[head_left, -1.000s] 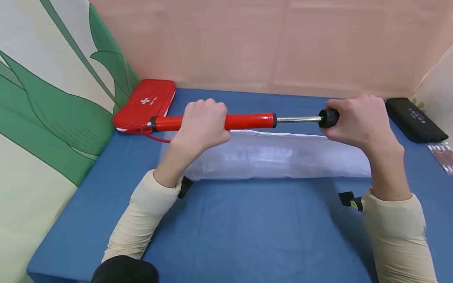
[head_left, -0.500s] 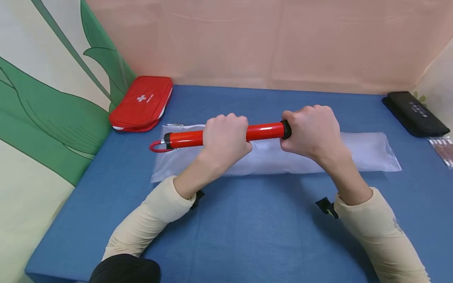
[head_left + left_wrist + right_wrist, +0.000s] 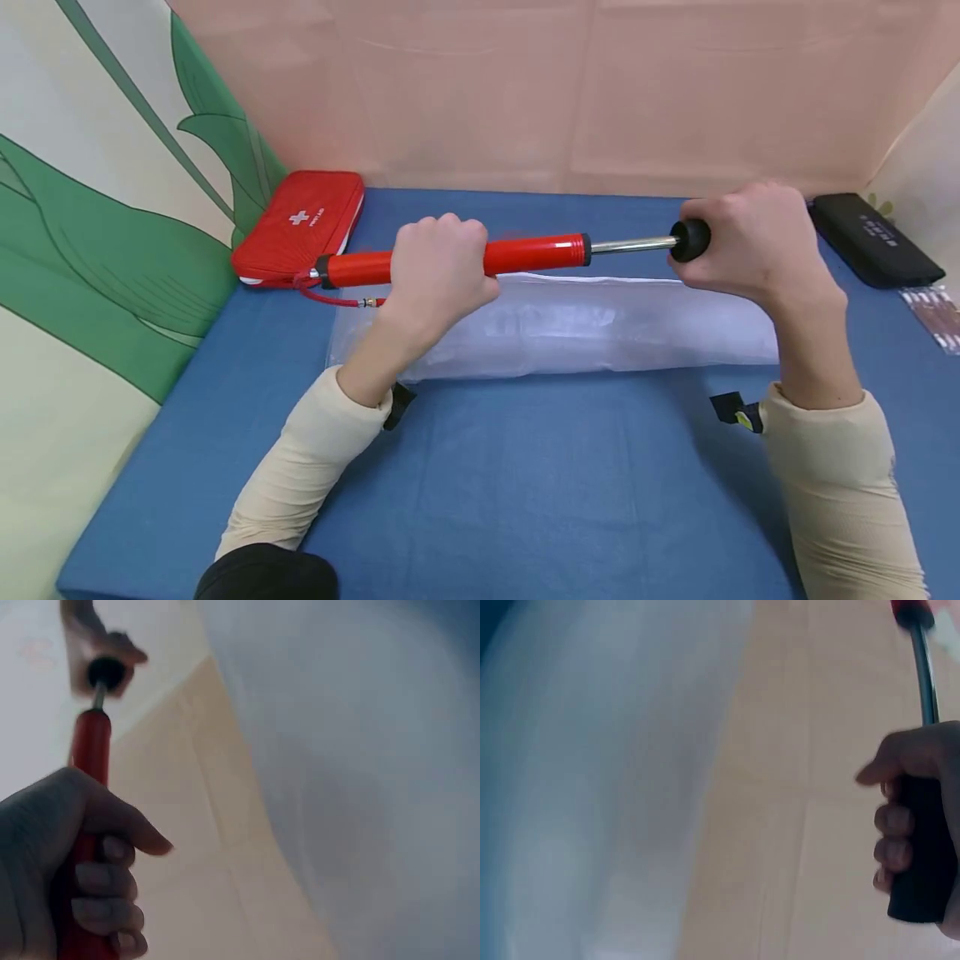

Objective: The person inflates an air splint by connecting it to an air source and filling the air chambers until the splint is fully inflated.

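Both hands worked one red pump (image 3: 450, 260), held level above the blue table (image 3: 525, 483). The left hand (image 3: 438, 262) was wrapped tight round the barrel near its middle, fingers curled under as the left wrist view showed, which kept the barrel steady. The right hand (image 3: 750, 237) gripped the black handle (image 3: 690, 239) in a closed fist, and the steel rod (image 3: 630, 245) showed bare between handle and barrel, so the plunger stood drawn out. From the barrel's left end a thin red hose (image 3: 330, 296) looped down to a small metal tip beside the near corner of the clear bag (image 3: 570, 329); whether the tip sat in a valve could not be told. That bag lay lengthwise under the pump, puffed and rounded. Behind the hose end a red pouch (image 3: 300, 225) rested against the wall, and a black case (image 3: 870, 237) lay at the far right, well apart from the work.
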`<state>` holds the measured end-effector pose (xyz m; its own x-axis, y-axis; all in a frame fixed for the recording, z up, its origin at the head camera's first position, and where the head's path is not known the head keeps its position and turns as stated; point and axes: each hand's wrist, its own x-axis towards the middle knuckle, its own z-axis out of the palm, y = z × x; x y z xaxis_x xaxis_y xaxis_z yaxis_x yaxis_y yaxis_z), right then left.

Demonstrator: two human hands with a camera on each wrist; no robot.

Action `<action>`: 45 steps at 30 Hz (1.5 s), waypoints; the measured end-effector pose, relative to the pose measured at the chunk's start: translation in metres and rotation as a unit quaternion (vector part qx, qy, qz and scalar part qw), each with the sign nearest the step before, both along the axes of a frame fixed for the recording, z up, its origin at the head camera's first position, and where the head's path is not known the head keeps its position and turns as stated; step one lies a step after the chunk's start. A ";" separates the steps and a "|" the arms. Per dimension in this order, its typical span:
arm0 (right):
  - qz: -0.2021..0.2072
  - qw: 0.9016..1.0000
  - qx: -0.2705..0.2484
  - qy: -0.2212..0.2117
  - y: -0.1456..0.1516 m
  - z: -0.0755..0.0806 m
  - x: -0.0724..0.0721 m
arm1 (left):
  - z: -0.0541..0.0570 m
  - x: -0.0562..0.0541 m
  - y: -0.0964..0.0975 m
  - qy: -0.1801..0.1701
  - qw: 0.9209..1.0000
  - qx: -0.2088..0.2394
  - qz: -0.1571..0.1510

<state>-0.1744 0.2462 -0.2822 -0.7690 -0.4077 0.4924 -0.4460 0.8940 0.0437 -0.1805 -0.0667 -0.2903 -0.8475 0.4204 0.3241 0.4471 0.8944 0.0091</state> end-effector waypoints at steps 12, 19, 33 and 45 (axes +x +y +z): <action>-0.012 0.998 0.046 -0.052 -0.053 -0.005 0.017 | -0.010 0.019 0.033 -0.014 1.000 -0.011 0.005; 0.028 0.997 0.046 -0.057 -0.057 -0.011 0.017 | -0.016 0.018 0.033 0.001 0.999 -0.007 -0.042; -0.026 0.999 0.026 -0.011 -0.032 0.005 0.013 | 0.005 0.008 0.005 -0.009 1.000 -0.002 0.019; 0.037 0.999 0.022 -0.025 -0.086 -0.029 0.014 | -0.016 0.019 0.025 -0.019 0.999 -0.030 -0.007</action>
<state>-0.1606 0.1600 -0.3117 -0.7593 -0.4845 0.4344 -0.5129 0.8564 0.0586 -0.1619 -0.0420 -0.3060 -0.8530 0.4491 0.2659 0.4592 0.8879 -0.0264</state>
